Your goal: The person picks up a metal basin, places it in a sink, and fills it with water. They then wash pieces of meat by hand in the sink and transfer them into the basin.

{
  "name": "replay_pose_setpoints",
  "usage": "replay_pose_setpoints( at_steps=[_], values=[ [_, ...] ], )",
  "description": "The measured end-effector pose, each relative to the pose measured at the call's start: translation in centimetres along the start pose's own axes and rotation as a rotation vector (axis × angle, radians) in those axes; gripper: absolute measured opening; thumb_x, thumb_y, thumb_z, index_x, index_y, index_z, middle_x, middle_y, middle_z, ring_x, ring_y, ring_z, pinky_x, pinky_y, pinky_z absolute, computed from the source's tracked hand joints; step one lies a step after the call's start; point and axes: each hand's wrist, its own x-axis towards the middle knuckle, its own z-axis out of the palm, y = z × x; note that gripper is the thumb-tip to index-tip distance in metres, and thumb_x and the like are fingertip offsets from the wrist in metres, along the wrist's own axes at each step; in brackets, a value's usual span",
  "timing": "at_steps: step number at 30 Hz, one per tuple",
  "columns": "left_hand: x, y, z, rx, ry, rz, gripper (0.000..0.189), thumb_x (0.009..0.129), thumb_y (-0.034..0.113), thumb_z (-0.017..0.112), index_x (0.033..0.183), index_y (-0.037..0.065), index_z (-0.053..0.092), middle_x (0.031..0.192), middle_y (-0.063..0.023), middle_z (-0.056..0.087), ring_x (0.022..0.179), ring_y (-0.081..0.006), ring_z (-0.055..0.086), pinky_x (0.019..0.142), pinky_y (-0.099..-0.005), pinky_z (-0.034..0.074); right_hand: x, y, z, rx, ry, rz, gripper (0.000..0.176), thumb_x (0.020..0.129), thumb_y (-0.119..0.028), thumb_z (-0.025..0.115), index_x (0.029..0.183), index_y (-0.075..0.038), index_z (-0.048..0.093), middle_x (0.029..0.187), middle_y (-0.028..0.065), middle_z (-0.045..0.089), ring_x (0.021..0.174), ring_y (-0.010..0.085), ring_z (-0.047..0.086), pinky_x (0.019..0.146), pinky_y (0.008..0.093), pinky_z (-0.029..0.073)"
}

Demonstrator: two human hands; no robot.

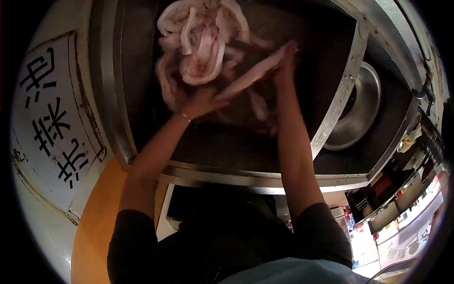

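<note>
A pile of pale pink and white meat strips (203,42) lies in a dark steel sink (118,94). One long strip (253,75) is stretched between my two hands over the sink. My left hand (201,102) grips its lower end, just below the pile. My right hand (285,64) pinches its upper end, to the right of the pile. More pale pieces show dimly in the water beneath my hands.
A steel divider (338,99) separates this basin from a second one on the right that holds a round metal bowl (359,109). A wall sign with black characters (52,113) is at left. Shelves with packages (402,208) lie at lower right.
</note>
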Motion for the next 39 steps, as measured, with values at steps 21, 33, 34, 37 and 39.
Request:
replay_pose_setpoints(
  at_steps=[21,33,34,37,39],
  values=[
    [5.7,4.4,2.0,-0.892,0.064,-0.092,0.055,0.081,0.045,0.047,0.111,0.000,0.046,0.104,-0.0057,0.051,0.091,-0.0127,0.046,0.081,-0.0251,0.037,8.1,2.8,-4.2,-1.941,-0.144,-0.883,0.035,0.080,-0.022,0.045,0.112,-0.007,0.046,0.102,0.0145,0.054,0.088,0.0259,0.054,0.076,0.0347,0.043],
    [7.6,3.7,2.5,-0.748,0.078,0.001,0.045,0.076,0.030,0.058,0.110,0.004,0.047,0.102,-0.0062,0.054,0.092,-0.0153,0.048,0.081,-0.0260,0.039,1.6,8.8,-4.4,-0.791,-0.136,-0.433,0.060,0.080,-0.035,0.050,0.126,-0.005,0.027,0.121,0.0138,0.040,0.108,0.0247,0.042,0.086,0.0339,0.037],
    [7.2,4.3,2.4,-0.741,0.081,-0.002,0.045,0.076,0.030,0.058,0.110,0.004,0.047,0.102,-0.0062,0.054,0.092,-0.0153,0.048,0.081,-0.0260,0.039,2.0,8.8,-4.3,-0.787,-0.077,-0.434,0.058,0.080,-0.035,0.049,0.125,-0.005,0.028,0.120,0.0134,0.041,0.107,0.0243,0.042,0.086,0.0339,0.037],
    [5.4,5.5,3.3,-0.854,0.089,-0.141,0.032,0.078,0.029,0.056,0.096,0.003,0.053,0.087,-0.0058,0.057,0.081,-0.0125,0.052,0.074,-0.0277,0.041,3.2,7.7,-4.2,-0.747,0.021,-0.342,0.052,0.081,-0.034,0.047,0.122,-0.005,0.032,0.118,0.0121,0.043,0.106,0.0234,0.043,0.084,0.0339,0.038],
    [5.3,3.6,5.7,-0.785,-0.028,0.044,0.040,0.076,0.037,0.057,0.099,0.004,0.054,0.083,-0.0070,0.057,0.079,-0.0133,0.051,0.072,-0.0279,0.041,3.9,6.5,-4.0,-0.659,0.030,-0.212,0.049,0.082,-0.033,0.046,0.120,-0.005,0.034,0.116,0.0112,0.044,0.106,0.0227,0.044,0.083,0.0339,0.039]
  ],
)
